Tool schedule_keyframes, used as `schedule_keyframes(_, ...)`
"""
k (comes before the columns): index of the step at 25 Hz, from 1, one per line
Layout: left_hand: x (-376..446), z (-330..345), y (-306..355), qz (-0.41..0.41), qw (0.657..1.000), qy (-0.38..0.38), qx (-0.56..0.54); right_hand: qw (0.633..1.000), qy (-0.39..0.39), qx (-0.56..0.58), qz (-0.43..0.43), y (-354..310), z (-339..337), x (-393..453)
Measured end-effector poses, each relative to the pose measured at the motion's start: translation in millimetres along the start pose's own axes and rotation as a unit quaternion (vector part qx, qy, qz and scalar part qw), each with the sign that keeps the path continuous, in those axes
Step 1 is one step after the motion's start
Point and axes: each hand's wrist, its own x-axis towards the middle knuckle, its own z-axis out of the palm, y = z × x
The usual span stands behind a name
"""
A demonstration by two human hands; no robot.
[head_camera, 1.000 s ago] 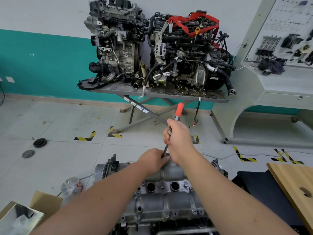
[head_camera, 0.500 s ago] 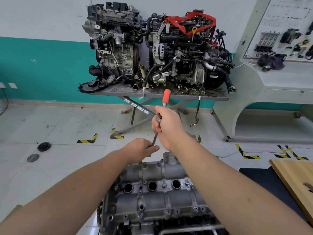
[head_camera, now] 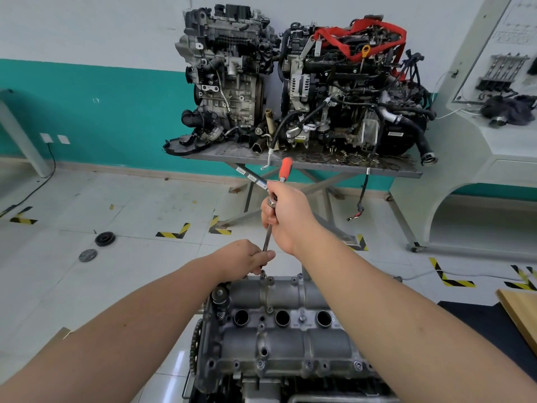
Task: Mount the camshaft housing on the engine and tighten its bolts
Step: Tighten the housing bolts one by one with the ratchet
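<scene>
At the bottom middle of the view the camshaft housing (head_camera: 286, 341) sits on top of the engine (head_camera: 261, 391), its three round wells in a row. Over the housing's far edge, the right hand (head_camera: 286, 216) is wrapped round the upper part of a ratchet wrench (head_camera: 283, 173) whose orange handle sticks up past the fist. The thin extension bar (head_camera: 266, 241) runs down from that fist to the left hand (head_camera: 247, 257), whose fingers pinch its lower end just above a bolt (head_camera: 262, 275) on the far edge. Behind, two other engines (head_camera: 305, 82) stand on a metal table (head_camera: 395, 171) against the teal wall
</scene>
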Motion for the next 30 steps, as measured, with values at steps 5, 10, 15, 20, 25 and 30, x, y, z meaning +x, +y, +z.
schedule_keyframes(5, 2.8, 4.4, -6.2, 0.006, 1.0, -0.001, 0.017, 1.0, -0.004, -0.012, -0.001, 7.3, -1.2, -0.6)
schedule_keyframes(10, 4.8, 7.4, -7.2, 0.009, 0.999, -0.007, 0.031, 1.0, -0.005, -0.018, 0.007, 11.9, -3.5, 2.1)
schedule_keyframes(15, 4.5, 6.6, -8.1, 0.013, 0.999, -0.012, 0.048, 0.999, -0.017, -0.029, -0.003, 15.0, -3.0, 2.8)
schedule_keyframes(20, 3.9, 2.6, -7.3, 0.02, 0.995, -0.033, 0.087, 0.998, -0.018, -0.052, -0.012, 13.8, 4.0, 0.0)
schedule_keyframes(25, 4.2, 3.7, -9.8, 0.029, 0.996, -0.033, 0.08, 0.997, -0.026, -0.068, 0.003, 9.7, 9.2, -2.7)
schedule_keyframes(30, 7.0, 6.9, -10.6, 0.03, 0.997, -0.024, 0.066, 0.998, -0.019, -0.066, 0.017, 5.9, 5.2, -1.3)
